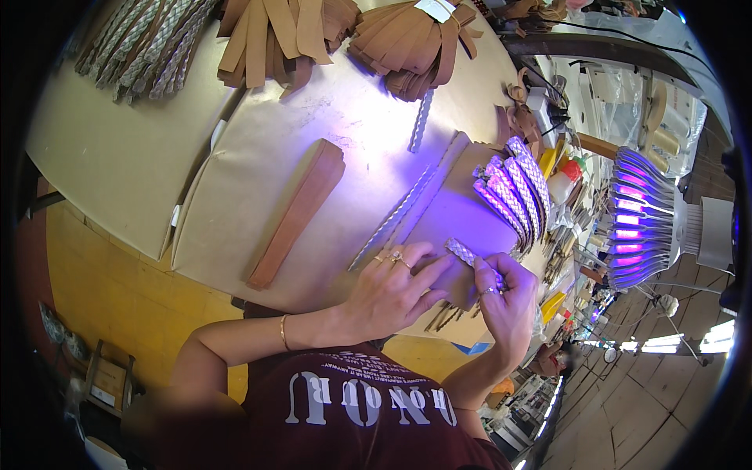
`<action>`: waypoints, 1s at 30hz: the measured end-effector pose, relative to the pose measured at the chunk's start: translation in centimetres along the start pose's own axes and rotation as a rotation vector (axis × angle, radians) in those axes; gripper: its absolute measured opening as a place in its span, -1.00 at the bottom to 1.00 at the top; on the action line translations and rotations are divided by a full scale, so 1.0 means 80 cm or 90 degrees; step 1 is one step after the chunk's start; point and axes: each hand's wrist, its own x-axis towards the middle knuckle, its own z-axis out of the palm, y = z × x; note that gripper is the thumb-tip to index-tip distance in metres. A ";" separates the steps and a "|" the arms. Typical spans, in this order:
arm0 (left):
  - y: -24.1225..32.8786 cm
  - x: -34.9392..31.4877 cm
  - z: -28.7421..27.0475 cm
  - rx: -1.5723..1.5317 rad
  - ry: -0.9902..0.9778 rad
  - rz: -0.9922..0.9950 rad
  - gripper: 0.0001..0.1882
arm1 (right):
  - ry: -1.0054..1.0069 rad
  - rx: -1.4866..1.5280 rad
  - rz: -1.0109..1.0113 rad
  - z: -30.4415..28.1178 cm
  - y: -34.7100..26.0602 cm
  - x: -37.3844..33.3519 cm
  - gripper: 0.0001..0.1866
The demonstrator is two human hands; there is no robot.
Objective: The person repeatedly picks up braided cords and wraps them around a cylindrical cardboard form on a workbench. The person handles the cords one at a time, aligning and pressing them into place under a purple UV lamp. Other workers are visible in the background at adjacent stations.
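Note:
My right hand [509, 301] is closed in a pinch around a short braided strap [459, 250], silvery in the lamplight, whose free end points up and left. Beside it, my left hand [392, 291] has its fingers apart, the fingertips close to the strap; I cannot tell whether they touch it. Both hands are over a brown board or sheet [442, 202] at the table's near edge. More braided straps [513, 192] lie bundled just beyond my right hand. A thin braided strip [392, 223] runs diagonally beyond my left hand.
A folded brown leather strap [301, 207] lies on the cream table [227, 215]. Farther back are bundles of brown strips [415, 43] and braided straps [145, 47]. A glowing purple lamp [638, 219] stands at the right, near a red-capped bottle [565, 180].

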 end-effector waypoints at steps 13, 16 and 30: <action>0.003 -0.001 0.002 0.015 -0.002 0.049 -0.40 | 0.009 -0.029 0.006 0.001 0.000 0.004 -0.74; 0.003 -0.001 0.009 0.005 -0.054 0.050 -0.38 | 0.004 -0.022 0.013 0.000 -0.002 0.004 -0.72; 0.012 0.008 0.001 0.096 -0.077 0.070 -0.40 | 0.061 -0.064 0.066 -0.052 0.046 -0.025 -0.65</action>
